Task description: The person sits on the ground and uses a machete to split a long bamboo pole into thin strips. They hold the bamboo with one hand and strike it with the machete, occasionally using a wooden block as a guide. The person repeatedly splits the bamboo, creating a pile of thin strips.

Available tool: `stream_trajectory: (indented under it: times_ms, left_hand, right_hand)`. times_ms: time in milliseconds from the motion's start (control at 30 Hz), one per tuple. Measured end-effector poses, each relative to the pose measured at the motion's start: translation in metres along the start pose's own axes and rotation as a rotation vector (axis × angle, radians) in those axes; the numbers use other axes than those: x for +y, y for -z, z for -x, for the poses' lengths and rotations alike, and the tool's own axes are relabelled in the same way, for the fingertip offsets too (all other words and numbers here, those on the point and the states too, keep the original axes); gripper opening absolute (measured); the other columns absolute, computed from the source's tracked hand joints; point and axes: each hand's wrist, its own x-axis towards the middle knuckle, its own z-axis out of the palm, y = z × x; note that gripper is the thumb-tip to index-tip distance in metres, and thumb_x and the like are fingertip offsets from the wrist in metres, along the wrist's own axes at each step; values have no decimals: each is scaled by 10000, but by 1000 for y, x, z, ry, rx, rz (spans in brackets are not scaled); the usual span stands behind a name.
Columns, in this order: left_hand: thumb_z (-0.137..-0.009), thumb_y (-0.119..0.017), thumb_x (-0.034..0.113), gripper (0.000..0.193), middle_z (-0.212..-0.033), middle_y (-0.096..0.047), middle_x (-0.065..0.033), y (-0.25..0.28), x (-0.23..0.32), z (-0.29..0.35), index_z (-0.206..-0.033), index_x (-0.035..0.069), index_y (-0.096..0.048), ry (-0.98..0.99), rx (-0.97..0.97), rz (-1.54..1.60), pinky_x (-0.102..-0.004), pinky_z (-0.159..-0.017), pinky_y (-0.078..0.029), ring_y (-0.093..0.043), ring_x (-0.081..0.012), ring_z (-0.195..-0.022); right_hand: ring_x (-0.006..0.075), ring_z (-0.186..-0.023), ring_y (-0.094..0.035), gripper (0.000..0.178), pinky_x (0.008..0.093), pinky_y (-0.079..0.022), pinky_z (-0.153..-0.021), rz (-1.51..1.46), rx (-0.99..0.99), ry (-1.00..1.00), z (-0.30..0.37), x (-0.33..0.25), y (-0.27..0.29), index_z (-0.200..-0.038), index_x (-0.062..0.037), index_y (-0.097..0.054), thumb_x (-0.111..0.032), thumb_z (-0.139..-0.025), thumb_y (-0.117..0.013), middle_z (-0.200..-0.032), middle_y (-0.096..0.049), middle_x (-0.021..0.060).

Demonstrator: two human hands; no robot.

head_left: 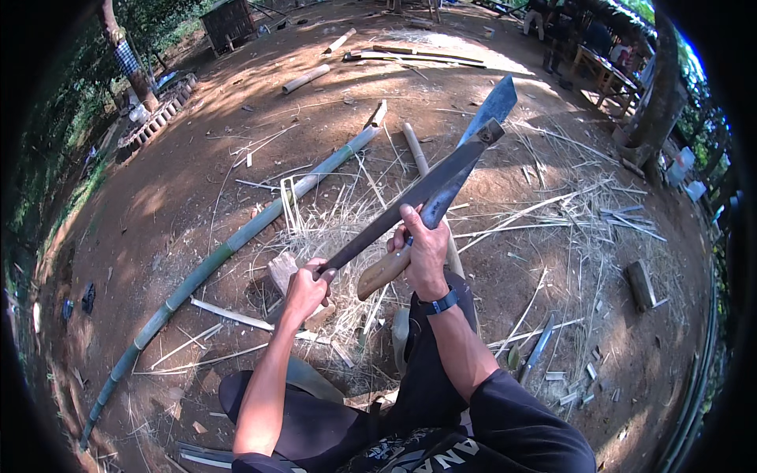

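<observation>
My left hand (pixel 303 293) is closed round the lower part of a long dark flat bar (pixel 386 223), whose far end has a round hole or rivet. I cannot make out its exact kind. My right hand (pixel 426 248) grips a machete (pixel 487 112) where the blade meets its wooden handle (pixel 383 273). The machete's broad blade points away to the upper right, partly behind the bar. My right thumb lies against the bar, so the two tools cross close together. Part of the right fingers is hidden.
A long green bamboo pole (pixel 236 240) curves along the left. Shavings and strips (pixel 347 213) litter the ground ahead. A knife (pixel 538 347) lies at the right, near a wood block (pixel 641 285). Cut bamboo (pixel 306 79) lies farther off; people stand near a table (pixel 605 71).
</observation>
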Motion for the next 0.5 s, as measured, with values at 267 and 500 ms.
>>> stream_trajectory:
  times_ms: [267, 500]
  left_hand:
    - [-768, -735, 398, 576, -1038, -625, -198, -15, -35, 35, -1146, -10, -584, -186, -245, -178, -387, -834, -464, -611, -285, -960]
    - [-890, -626, 357, 401, -820, -668, -73, -24, -49, 48, -996, -29, -632, 60, -430, -267, -309, -700, -462, -584, -112, -745]
  right_hand:
    - [114, -505, -488, 207, 302, -469, -467, -128, 139, -216, -28, -14, 52, -877, -24, -493, -151, -870, -656, -667, -461, 21]
    - [97, -489, -470, 254, 287, -456, -450, -158, 204, -207, -29, -27, 67, -779, -43, -470, -176, -864, -670, -662, -446, 7]
